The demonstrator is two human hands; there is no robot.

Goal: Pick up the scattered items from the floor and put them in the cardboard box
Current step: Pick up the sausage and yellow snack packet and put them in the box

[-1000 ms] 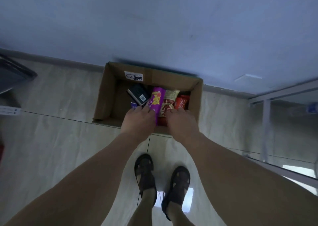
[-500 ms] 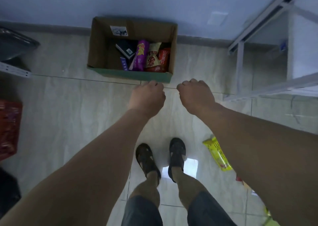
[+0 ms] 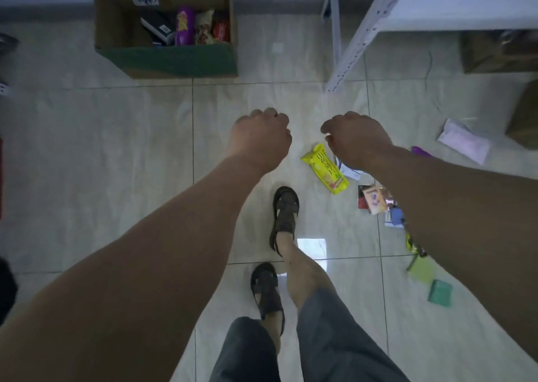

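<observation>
Sitting against the wall at the top of the view, open-topped: cardboard box [image 3: 166, 58], green-fronted near side facing the feet. Inside, packed toward its right half: a purple packet [image 3: 184, 29], a dark box with a barcode label [image 3: 158, 28], a brownish snack bag [image 3: 204, 28] and a red packet [image 3: 220, 31]; left half of the box floor bare.

Scattered on the tiled floor [image 3: 87, 149], well apart from the box, lower right: a yellow snack packet [image 3: 325, 168] lying flat just below the right hand, a small card box [image 3: 374, 199] beside the right forearm, a pale green pad [image 3: 422, 271], a green square [image 3: 440, 292], and a white-lilac pouch [image 3: 463, 142] nearer the right edge.

Hovering above the floor between box and feet: left hand [image 3: 260, 138], grip loosely curled, holding nothing; right hand [image 3: 353, 140], fingers curled downward, likewise holding nothing, just above the yellow packet's upper end.

Standing to the right of the box: white metal shelf frame [image 3: 349, 58], its leg reaching the floor. Wide stretch of bare tile between box front and hands. Dark sandals [image 3: 284, 215] on both feet, staggered.
</observation>
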